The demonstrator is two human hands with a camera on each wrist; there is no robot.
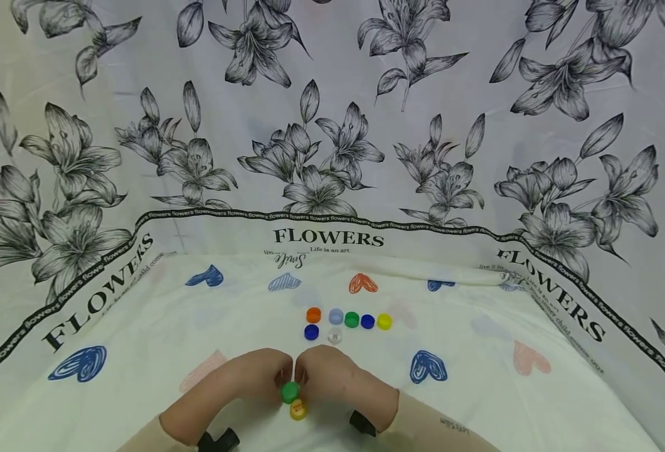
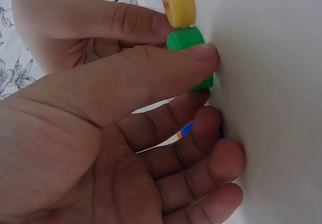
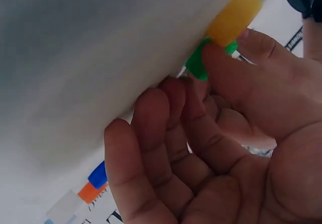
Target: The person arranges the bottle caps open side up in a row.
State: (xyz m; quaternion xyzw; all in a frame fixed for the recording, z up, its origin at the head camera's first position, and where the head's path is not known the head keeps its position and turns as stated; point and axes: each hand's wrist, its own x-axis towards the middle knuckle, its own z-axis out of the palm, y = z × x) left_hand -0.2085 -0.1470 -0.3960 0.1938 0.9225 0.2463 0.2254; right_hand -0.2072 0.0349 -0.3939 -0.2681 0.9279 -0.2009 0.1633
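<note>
Close together over the cloth, both hands meet at one green bottle cap [image 1: 290, 393]. My left hand [image 1: 261, 375] pinches it between thumb and forefinger, the thumb lying across its side in the left wrist view. From the other side my right hand [image 1: 332, 376] grips the same green cap [image 3: 196, 63] with thumb and index finger. A yellow bottle cap [image 1: 298, 410] with red print lies on the near side, right against the green one. The other fingers of both hands are bent loosely, their tips at the cloth.
Beyond the hands stand two rows of caps: orange [image 1: 313, 315], light blue [image 1: 335, 316], green [image 1: 352, 319], dark blue [image 1: 368, 321] and yellow [image 1: 384, 321], then blue [image 1: 311, 332] and clear [image 1: 335, 336] nearer. Heart-printed cloth [image 1: 468, 402] covers the surface; a flowered curtain [image 1: 332, 94] hangs behind.
</note>
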